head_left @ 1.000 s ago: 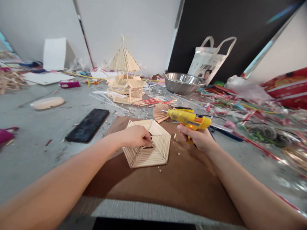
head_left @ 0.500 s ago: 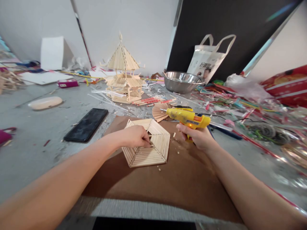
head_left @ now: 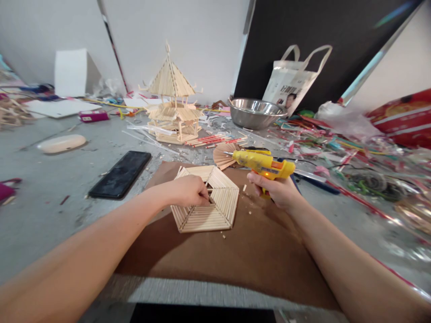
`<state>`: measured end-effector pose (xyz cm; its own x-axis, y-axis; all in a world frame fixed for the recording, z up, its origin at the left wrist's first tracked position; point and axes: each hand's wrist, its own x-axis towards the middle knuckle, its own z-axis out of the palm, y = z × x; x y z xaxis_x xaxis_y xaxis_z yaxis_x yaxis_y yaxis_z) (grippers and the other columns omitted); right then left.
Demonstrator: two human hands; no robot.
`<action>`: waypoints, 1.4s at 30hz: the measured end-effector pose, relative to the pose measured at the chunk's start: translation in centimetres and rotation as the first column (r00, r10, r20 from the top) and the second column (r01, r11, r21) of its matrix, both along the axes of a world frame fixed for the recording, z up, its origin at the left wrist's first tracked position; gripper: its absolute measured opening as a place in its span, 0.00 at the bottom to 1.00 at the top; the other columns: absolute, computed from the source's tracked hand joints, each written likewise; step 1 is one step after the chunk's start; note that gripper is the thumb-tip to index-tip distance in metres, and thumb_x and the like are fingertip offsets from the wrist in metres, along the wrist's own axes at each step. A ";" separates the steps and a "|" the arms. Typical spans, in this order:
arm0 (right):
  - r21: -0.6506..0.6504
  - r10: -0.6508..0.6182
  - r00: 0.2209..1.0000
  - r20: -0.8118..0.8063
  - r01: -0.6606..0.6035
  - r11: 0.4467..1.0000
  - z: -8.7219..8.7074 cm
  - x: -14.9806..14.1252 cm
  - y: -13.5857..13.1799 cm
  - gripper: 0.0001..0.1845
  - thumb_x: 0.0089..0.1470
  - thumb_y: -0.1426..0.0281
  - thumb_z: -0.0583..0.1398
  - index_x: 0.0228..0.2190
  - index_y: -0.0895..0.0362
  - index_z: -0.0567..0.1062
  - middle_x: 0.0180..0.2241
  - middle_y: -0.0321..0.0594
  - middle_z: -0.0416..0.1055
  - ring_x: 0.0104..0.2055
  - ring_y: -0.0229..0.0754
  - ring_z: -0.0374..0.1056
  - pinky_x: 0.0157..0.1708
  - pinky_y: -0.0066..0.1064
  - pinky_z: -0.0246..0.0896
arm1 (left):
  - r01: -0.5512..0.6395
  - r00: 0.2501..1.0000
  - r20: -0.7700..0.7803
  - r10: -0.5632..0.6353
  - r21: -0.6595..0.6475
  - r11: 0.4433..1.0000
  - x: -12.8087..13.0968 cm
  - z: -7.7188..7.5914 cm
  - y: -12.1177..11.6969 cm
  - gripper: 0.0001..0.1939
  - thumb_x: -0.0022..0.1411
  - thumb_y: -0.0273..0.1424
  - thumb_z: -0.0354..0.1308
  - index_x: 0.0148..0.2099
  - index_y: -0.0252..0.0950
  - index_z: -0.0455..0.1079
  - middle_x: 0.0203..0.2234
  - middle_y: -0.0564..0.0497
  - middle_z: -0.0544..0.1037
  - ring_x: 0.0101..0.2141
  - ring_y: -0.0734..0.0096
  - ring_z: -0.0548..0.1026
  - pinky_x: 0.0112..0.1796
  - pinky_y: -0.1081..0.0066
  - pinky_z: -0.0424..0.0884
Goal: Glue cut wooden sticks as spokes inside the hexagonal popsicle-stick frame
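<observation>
A hexagonal panel of thin wooden sticks (head_left: 215, 206) lies on a brown cardboard sheet (head_left: 249, 255). My left hand (head_left: 188, 190) rests on the panel, fingers pinched together on a small stick near its middle. My right hand (head_left: 279, 190) is closed round the handle of a yellow glue gun (head_left: 261, 162), whose nozzle points left, a little above the panel's far right edge. The gun's small orange light glows.
A black phone (head_left: 121, 174) lies left of the cardboard. Behind stand a stick pagoda model (head_left: 171, 105), a steel bowl (head_left: 254, 113), a white bag (head_left: 292, 83) and a small fan of sticks (head_left: 225, 154). Coloured scraps and cords cover the right side.
Both hands hold almost the same places. My left fingers have shifted slightly on the small stick at the panel's middle. The view has drifted a little.
</observation>
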<state>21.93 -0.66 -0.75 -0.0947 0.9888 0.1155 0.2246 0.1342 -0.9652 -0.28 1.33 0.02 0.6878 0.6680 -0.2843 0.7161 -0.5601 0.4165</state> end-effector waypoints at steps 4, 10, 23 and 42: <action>0.000 -0.004 1.000 0.010 0.004 1.000 0.0 0.0 -0.1 0.12 0.39 0.63 0.60 0.18 0.57 0.65 0.11 0.30 0.58 0.13 0.30 0.54 0.14 0.25 0.47 | 0.002 1.000 -0.010 -0.002 0.007 1.000 0.0 0.1 -0.1 0.14 0.49 0.35 0.50 0.34 0.37 0.73 0.27 0.52 0.76 0.25 0.77 0.68 0.26 0.79 0.58; -0.002 -0.018 1.000 -0.009 0.018 1.000 -0.1 0.0 0.0 0.12 0.38 0.63 0.61 0.19 0.58 0.65 0.12 0.29 0.59 0.13 0.30 0.55 0.13 0.24 0.47 | -0.017 0.999 -0.028 0.017 0.000 1.000 -0.1 0.2 -0.1 0.14 0.48 0.36 0.50 0.34 0.38 0.73 0.27 0.53 0.76 0.26 0.77 0.69 0.26 0.79 0.58; -0.009 -0.014 1.000 0.017 0.015 1.000 0.0 -0.1 0.0 0.11 0.39 0.64 0.60 0.18 0.57 0.65 0.11 0.30 0.59 0.13 0.30 0.54 0.13 0.25 0.47 | 0.028 0.999 -0.037 -0.028 0.021 0.999 -0.2 0.0 0.1 0.13 0.49 0.37 0.50 0.33 0.37 0.72 0.28 0.52 0.76 0.26 0.76 0.68 0.26 0.78 0.58; -0.011 -0.005 1.000 0.009 0.005 1.000 0.0 -0.2 -0.1 0.11 0.39 0.64 0.61 0.19 0.57 0.65 0.11 0.30 0.59 0.14 0.30 0.55 0.14 0.25 0.47 | -0.024 1.000 -0.009 0.024 -0.039 0.999 -0.1 -0.1 0.3 0.13 0.47 0.35 0.52 0.33 0.36 0.73 0.27 0.51 0.76 0.25 0.76 0.69 0.27 0.78 0.59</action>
<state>21.74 -0.75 -0.75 -0.0907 0.9905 0.1037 0.2340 0.1224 -0.9645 -0.42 1.59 -0.11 0.6690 0.6726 -0.3164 0.7329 -0.5260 0.4315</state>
